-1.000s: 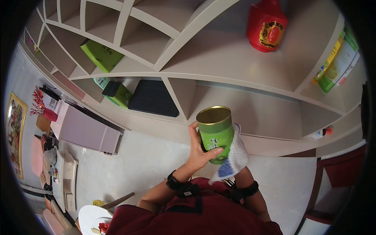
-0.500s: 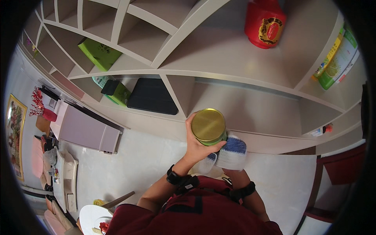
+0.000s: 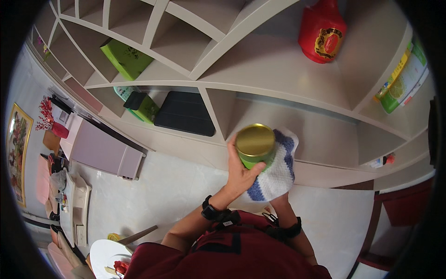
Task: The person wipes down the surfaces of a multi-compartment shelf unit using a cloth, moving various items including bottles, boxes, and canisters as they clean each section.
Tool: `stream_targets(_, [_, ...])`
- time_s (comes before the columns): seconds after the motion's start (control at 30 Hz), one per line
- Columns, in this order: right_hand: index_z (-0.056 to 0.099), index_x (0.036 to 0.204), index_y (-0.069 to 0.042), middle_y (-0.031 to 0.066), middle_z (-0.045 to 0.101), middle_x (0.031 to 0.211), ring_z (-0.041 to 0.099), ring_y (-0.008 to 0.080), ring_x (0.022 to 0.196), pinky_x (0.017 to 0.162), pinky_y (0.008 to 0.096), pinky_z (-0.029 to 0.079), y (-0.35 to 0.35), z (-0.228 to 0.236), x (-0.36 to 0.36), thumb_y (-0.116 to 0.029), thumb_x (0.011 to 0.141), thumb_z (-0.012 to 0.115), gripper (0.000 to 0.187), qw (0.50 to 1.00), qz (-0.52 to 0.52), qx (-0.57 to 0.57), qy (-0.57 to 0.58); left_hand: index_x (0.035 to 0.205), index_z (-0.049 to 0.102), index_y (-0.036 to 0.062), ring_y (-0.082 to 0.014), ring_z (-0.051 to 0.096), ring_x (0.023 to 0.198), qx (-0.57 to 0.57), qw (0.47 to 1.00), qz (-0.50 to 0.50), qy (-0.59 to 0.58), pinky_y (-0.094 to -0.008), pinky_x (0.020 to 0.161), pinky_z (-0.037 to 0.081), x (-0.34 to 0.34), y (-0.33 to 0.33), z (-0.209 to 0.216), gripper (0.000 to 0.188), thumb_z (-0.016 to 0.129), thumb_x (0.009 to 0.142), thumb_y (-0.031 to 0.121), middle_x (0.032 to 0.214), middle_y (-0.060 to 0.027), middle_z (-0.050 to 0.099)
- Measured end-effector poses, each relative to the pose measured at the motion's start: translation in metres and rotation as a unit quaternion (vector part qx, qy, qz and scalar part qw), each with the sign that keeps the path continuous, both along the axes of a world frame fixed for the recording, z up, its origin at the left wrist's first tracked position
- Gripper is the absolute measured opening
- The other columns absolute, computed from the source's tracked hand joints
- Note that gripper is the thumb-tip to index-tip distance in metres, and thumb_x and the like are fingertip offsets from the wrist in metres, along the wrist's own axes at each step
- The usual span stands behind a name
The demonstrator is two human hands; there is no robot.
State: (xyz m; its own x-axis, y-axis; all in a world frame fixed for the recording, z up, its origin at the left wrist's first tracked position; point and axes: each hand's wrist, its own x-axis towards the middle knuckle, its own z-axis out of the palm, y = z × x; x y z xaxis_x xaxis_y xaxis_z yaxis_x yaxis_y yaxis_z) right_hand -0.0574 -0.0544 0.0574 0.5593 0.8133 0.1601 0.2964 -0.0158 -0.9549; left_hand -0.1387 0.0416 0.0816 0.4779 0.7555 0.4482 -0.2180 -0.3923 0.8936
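My left hand [image 3: 239, 175] is wrapped round a green tin canister [image 3: 255, 140] with a flat gold lid, held upright in front of the lower shelf. Against the tin's right side rests a knitted cleaning cloth [image 3: 279, 173], white with blue bands. My right hand [image 3: 280, 201] holds this cloth from beneath. Only the wrist and the base of that hand show, and the cloth covers its fingers.
Ahead stands a pale shelf unit [image 3: 278, 95] with many compartments. It holds a red bottle [image 3: 324, 35], a green box [image 3: 126, 58], a dark flat panel [image 3: 186, 114] and colourful packets [image 3: 402, 83]. To the left are a lilac cabinet [image 3: 104, 146] and a white round table [image 3: 104, 255].
The tin has moved slightly right and up. The cloth has been raised and spread, from low beside the tin to against its right side.
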Motion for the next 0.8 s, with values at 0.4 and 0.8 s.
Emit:
stream_targets(0.4, [0.039,0.122,-0.001,0.0096,0.049,0.114,0.047,0.0202,0.105,0.091,0.0318,0.038,-0.021,-0.029,0.012,-0.019,0.077,0.065,0.054,0.948,0.007,0.116,0.297,0.131,0.017,0.0011,-0.0269,0.039,0.115,-0.007,0.991,-0.136,-0.021,-0.0363,0.097,0.030,-0.005,-0.009,-0.002,0.079,0.067,0.075,0.028,0.123,-0.0167,0.038])
stream_targets(0.8, [0.053,0.107,-0.002,0.0084,0.054,0.105,0.052,0.0197,0.098,0.083,0.0296,0.042,0.008,0.066,0.037,-0.015,0.080,0.062,0.032,0.998,0.044,0.042,-0.033,0.128,0.030,0.0042,-0.0375,0.042,0.110,0.173,0.958,-0.148,0.172,-0.0417,0.093,0.035,-0.011,0.004,0.016,0.084,0.074,0.059,0.023,0.120,-0.0175,0.044])
